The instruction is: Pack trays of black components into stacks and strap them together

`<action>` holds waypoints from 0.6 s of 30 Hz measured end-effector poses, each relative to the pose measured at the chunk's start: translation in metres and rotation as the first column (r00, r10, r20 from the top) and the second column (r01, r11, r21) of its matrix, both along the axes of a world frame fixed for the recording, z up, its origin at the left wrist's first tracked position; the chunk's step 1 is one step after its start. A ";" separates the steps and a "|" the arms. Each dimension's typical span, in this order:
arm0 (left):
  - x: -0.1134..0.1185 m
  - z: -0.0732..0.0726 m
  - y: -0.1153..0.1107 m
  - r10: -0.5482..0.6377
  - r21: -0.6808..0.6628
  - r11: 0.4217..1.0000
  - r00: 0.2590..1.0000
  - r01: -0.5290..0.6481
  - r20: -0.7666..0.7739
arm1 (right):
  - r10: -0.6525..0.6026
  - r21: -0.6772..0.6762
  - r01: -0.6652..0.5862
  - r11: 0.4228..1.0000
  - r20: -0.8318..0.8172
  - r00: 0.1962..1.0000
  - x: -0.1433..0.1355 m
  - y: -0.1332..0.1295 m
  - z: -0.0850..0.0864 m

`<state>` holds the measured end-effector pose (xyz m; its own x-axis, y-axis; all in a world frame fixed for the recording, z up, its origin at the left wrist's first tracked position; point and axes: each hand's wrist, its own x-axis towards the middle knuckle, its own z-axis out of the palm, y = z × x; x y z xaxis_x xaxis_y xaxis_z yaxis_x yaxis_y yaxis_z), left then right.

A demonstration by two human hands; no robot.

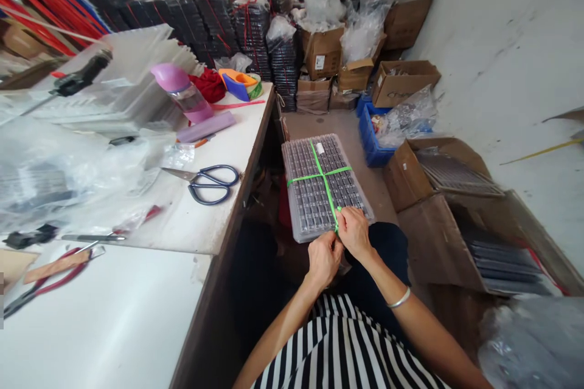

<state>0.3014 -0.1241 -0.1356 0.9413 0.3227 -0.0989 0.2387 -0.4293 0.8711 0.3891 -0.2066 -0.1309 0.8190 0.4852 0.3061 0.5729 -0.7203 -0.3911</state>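
Tray stack [303, 203]: it is being held in front of the body, just beside the desk [137, 316], with rows of dark pieces [312, 191] being shown through clear plastic; it is probably being borne by the knees, though its underside is being hidden.
Green strap [316, 155]: it is being crossed over the top of the tray stack in both directions, and its near end is being gripped by both hands.
Left hand [323, 260]: the fingers are being curled closed, and the green strap is being pinched just past the near edge.
Right hand [354, 232]: the fingers are being bent closed at the near edge, touching the tray stack, with the green strap being pinched there too; a bracelet [399, 298] is being worn on this arm.
Desk tools: scissors [195, 177] are lying near the edge, with pliers [39, 289] lying farther left and a pink bottle [189, 97] standing beyond.
Floor side: a blue crate [376, 149] is being flanked by cardboard boxes [404, 179].
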 end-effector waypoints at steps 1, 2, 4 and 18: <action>-0.001 -0.001 -0.001 -0.006 0.015 1.000 1.000 0.006 0.004 | 0.003 -0.004 -0.003 1.000 -0.007 1.000 0.002 -0.003 0.001; -0.002 -0.001 -0.001 -0.014 0.026 1.000 1.000 0.013 0.011 | 0.020 -0.009 -0.020 1.000 -0.016 1.000 0.005 -0.006 0.005; -0.007 0.002 0.000 -0.017 0.039 0.999 0.999 0.016 0.028 | 0.088 -0.024 -0.089 0.996 -0.037 0.995 0.014 -0.011 0.021; -0.046 0.001 0.000 0.011 -0.027 1.000 0.986 -0.007 0.166 | 0.696 -0.109 -0.702 0.704 -0.093 0.712 -0.023 0.230 0.161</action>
